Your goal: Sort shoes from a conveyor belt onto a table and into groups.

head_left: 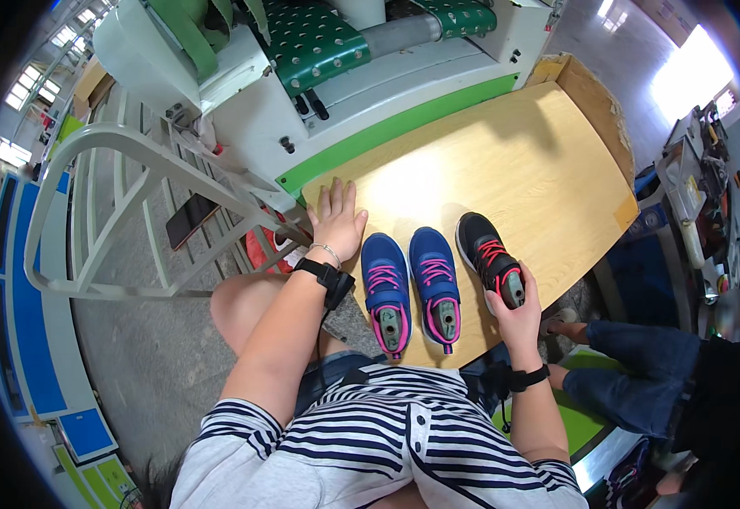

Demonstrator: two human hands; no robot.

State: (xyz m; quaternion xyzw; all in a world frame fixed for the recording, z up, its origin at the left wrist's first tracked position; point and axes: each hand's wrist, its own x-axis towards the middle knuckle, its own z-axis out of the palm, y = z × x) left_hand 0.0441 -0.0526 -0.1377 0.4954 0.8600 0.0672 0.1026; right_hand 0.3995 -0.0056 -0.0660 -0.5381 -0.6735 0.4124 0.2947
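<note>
Three sneakers lie in a row on a wood-grain table (548, 178), toes pointing away from me. The left blue sneaker (383, 271) and the middle blue sneaker (432, 265) have pink laces and pink lining. On the right is a black sneaker (479, 242) with red laces. Grey-green shoe lasts fill the openings of all three. My right hand (518, 321) grips the black sneaker at its heel, thumb on one side and fingers on the other. Flat on the table's left edge rests my left hand (338, 225), fingers spread, holding nothing, just left of the blue sneakers.
Beyond the table stands a white and green machine with a perforated green belt (319, 51). A metal rack (90, 136) at left carries a dark phone (190, 220). A cardboard box (595, 110) borders the table's far right. Another person's legs (633, 356) are at right.
</note>
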